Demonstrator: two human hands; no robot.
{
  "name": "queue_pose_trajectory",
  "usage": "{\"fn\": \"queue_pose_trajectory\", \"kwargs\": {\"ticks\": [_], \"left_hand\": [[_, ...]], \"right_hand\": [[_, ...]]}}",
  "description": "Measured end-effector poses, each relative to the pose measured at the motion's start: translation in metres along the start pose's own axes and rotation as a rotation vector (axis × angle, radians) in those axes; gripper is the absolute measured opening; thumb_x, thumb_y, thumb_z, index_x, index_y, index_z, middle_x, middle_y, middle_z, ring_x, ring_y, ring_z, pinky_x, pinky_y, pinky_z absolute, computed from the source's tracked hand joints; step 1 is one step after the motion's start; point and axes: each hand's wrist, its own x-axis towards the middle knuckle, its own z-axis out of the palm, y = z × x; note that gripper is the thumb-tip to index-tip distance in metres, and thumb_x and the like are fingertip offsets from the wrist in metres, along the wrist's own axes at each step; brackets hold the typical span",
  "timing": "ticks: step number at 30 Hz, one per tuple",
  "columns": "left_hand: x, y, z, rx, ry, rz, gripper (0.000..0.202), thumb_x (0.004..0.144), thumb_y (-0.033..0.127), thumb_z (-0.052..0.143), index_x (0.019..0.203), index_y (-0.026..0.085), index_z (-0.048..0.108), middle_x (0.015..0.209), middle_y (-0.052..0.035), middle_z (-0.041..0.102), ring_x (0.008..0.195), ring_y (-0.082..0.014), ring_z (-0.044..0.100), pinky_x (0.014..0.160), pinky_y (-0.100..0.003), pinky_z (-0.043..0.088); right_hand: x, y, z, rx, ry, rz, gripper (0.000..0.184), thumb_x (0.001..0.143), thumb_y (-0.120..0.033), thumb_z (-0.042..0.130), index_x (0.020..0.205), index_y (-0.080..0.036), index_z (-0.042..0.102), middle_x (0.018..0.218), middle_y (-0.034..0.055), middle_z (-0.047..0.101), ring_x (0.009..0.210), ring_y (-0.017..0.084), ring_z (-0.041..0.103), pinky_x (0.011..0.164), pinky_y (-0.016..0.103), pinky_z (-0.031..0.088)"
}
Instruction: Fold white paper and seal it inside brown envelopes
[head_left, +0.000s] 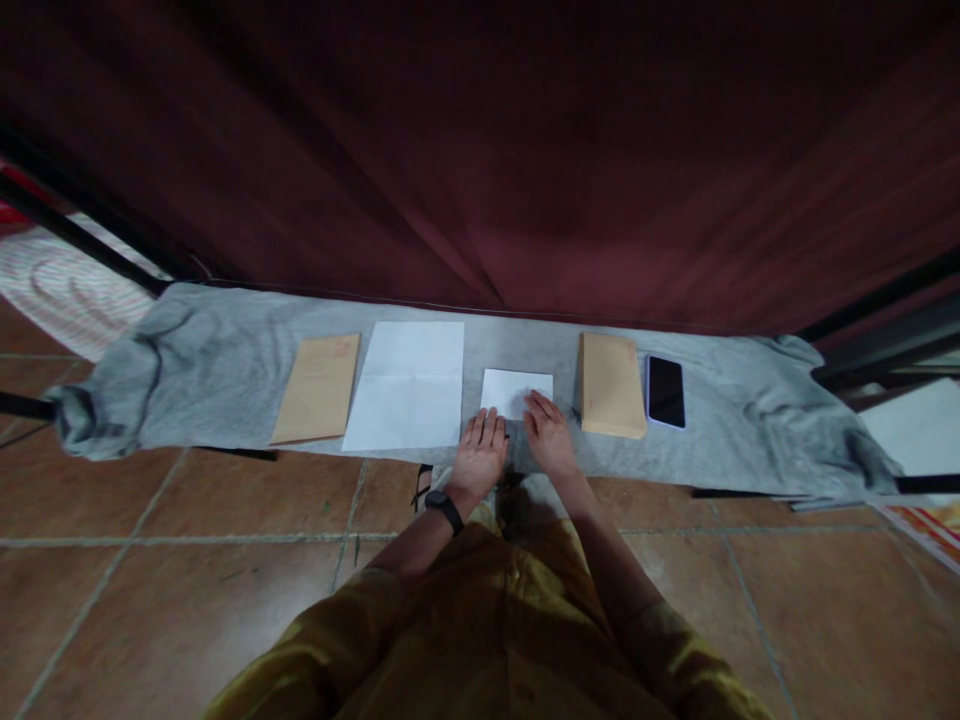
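Observation:
A small white rectangle of paper (510, 384), apparently folded, lies in front of me on the grey cloth. My left hand (484, 452), with a dark band on the wrist, rests with its fingers stretched out on the paper's near left corner. On the paper's right side lie the fingers of my right hand (547, 430), slightly bent and apart, with nothing visible in them. To the left is a larger white sheet (411, 385) with crease lines across it. A stack of brown envelopes (611, 385) sits just right of my right hand.
A single brown envelope (319, 388) lies left of the white sheet. A phone (666, 392) in a pale purple case lies right of the stack. The grey cloth (750, 410) covers a long narrow surface, backed by a dark red curtain (480, 150). Tiled floor (255, 600) shows below.

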Motion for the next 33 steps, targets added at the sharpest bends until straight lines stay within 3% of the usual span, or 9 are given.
{"fn": "queue_pose_trajectory", "kwargs": {"ticks": [8,22,27,33], "left_hand": [[0.0,-0.001,0.007,0.08,0.084,0.032,0.045,0.103,0.024,0.039,0.14,0.005,0.055,0.152,-0.02,0.049,0.146,-0.0319,0.042,0.119,-0.049,0.037],[0.002,0.0,0.002,0.036,0.069,-0.001,0.043,0.104,0.027,0.038,0.138,0.009,0.056,0.15,-0.0162,0.053,0.143,-0.0308,0.045,0.118,-0.047,0.037],[0.023,0.001,-0.009,-0.03,0.093,-0.065,0.044,0.104,0.029,0.035,0.139,0.011,0.055,0.146,-0.016,0.057,0.138,-0.0274,0.05,0.118,-0.045,0.038],[0.062,0.013,0.0,-0.102,0.066,-0.008,0.053,0.105,0.034,0.028,0.153,0.013,0.04,0.16,-0.0131,0.041,0.152,-0.0237,0.031,0.125,-0.045,0.028]], "right_hand": [[0.027,-0.016,0.017,-0.026,-0.132,-0.111,0.045,0.105,-0.029,0.038,0.143,-0.015,0.056,0.155,0.0113,0.049,0.145,0.024,0.042,0.122,0.044,0.031],[0.02,0.015,0.017,-0.234,-0.021,0.016,0.05,0.106,-0.037,0.038,0.151,-0.017,0.047,0.161,0.0163,0.038,0.148,0.031,0.036,0.119,0.051,0.029],[0.019,0.013,0.016,-0.255,-0.052,0.015,0.052,0.106,-0.037,0.036,0.154,-0.018,0.043,0.162,0.016,0.037,0.149,0.031,0.034,0.12,0.052,0.027],[0.019,0.011,0.009,-0.302,-0.109,0.0,0.051,0.105,-0.029,0.037,0.154,-0.016,0.042,0.163,0.0156,0.034,0.15,0.032,0.031,0.12,0.05,0.026]]}}
